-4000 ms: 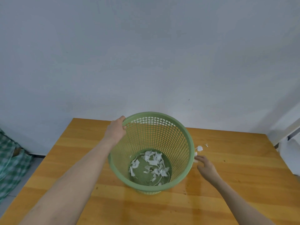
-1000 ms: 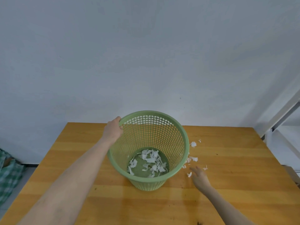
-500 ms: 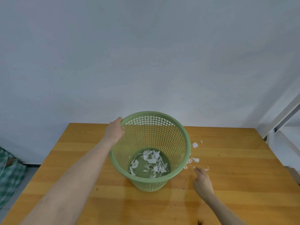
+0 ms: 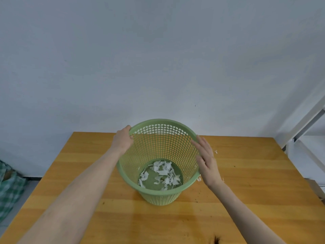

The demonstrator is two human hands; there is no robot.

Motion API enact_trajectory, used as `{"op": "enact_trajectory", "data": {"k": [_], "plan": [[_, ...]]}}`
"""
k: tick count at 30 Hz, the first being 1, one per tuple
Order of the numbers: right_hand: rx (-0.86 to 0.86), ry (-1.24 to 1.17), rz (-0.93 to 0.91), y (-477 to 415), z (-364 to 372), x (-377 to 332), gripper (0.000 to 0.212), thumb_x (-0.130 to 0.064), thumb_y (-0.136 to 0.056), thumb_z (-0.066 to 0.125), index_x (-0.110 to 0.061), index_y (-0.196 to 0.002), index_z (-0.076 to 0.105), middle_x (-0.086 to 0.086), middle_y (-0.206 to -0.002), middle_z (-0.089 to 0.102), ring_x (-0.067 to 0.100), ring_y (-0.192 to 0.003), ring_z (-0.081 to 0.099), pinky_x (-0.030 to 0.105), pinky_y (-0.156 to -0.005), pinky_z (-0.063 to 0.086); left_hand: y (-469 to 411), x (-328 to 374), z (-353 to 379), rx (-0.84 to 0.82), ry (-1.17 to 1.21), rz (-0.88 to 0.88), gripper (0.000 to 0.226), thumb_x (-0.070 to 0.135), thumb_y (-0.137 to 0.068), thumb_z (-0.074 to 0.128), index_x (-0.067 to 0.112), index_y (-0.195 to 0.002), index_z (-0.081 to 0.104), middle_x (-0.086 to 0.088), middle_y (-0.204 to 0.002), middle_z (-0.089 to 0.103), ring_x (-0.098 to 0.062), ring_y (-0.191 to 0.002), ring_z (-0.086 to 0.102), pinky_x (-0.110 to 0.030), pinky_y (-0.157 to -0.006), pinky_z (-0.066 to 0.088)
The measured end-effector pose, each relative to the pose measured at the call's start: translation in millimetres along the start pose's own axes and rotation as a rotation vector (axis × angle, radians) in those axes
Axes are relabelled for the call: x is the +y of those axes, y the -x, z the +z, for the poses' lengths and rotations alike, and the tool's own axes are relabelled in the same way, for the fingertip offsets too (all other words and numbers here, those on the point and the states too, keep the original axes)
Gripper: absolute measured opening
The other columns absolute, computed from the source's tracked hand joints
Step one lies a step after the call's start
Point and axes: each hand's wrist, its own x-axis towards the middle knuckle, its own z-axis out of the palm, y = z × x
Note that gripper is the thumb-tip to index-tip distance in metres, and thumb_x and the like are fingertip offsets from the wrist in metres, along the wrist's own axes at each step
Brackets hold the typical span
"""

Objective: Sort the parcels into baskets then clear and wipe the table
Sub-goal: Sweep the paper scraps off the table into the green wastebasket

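A green mesh waste basket [image 4: 158,198] stands on the wooden table [image 4: 255,182], tilted toward me. White paper scraps [image 4: 162,172] lie on its bottom. My left hand [image 4: 122,140] grips the basket's far-left rim. Against the outside of the right rim rests my right hand [image 4: 206,161], its fingers straight and holding nothing. A few small white scraps [image 4: 216,152] lie on the table just right of that hand.
A pale wall rises behind the table's far edge. At the right stands a white metal frame [image 4: 306,124]. Green checked cloth [image 4: 8,189] shows at the lower left, beside the table. A dark mark [image 4: 216,240] sits near the table's front edge.
My right hand has lifted off the table by the scraps and come up against the basket's right rim. Fewer scraps show on the table. The left hand keeps its grip.
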Motion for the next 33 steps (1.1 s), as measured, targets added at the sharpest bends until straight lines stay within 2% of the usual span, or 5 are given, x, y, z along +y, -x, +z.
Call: {"op": "enact_trajectory", "data": {"k": [7, 11, 20, 25, 33], "plan": [[-0.136, 0.109, 0.633, 36, 22, 86, 0.069, -0.056, -0.085, 0.023, -0.023, -0.143, 0.040, -0.006, -0.151, 0.032, 0.015, -0.140, 0.027, 0.045, -0.115, 0.026, -1, -1, 1, 0.000, -0.009, -0.008, 0.031, 0.006, -0.096, 0.048, 0.004, -0.127, 0.047, -0.001, -0.066, 0.052, -0.011, -0.048, 0.046, -0.022, -0.045, 0.032], [-0.643, 0.413, 0.687, 65, 42, 159, 0.061, -0.024, -0.093, 0.033, -0.027, -0.152, 0.018, -0.002, -0.161, 0.003, 0.022, -0.148, 0.003, 0.048, -0.118, 0.016, -2, -1, 0, 0.001, -0.017, -0.002, 0.029, 0.007, -0.095, 0.049, 0.004, -0.124, 0.048, -0.004, -0.073, 0.055, -0.011, -0.050, 0.047, -0.022, -0.046, 0.034], [-0.850, 0.632, 0.723, 58, 45, 129, 0.070, -0.006, -0.089, 0.029, -0.022, -0.153, 0.005, -0.006, -0.160, -0.007, 0.024, -0.147, -0.004, 0.047, -0.117, 0.013, -3, -2, 1, -0.014, 0.000, -0.001, 0.018, 0.007, -0.095, 0.049, 0.006, -0.113, 0.051, 0.002, -0.067, 0.051, -0.009, -0.049, 0.046, -0.018, -0.043, 0.030], [-0.669, 0.549, 0.762, 56, 27, 113, 0.067, 0.001, -0.087, 0.034, -0.011, -0.151, 0.018, 0.001, -0.158, 0.011, 0.027, -0.143, 0.016, 0.045, -0.114, 0.025, -4, -2, 1, -0.006, -0.015, -0.003, 0.021, 0.006, -0.095, 0.049, 0.005, -0.116, 0.051, 0.002, -0.067, 0.050, -0.010, -0.051, 0.047, -0.020, -0.045, 0.031], [0.272, -0.160, 0.486, -1, -6, 23, 0.047, -0.002, -0.093, 0.041, -0.013, -0.139, 0.046, -0.003, -0.144, 0.040, 0.009, -0.131, 0.037, 0.026, -0.104, 0.034, -2, 0, 2, 0.012, -0.003, -0.003, 0.031, 0.007, -0.096, 0.049, 0.005, -0.127, 0.048, 0.003, -0.067, 0.050, -0.009, -0.048, 0.046, -0.018, -0.043, 0.030]]}}
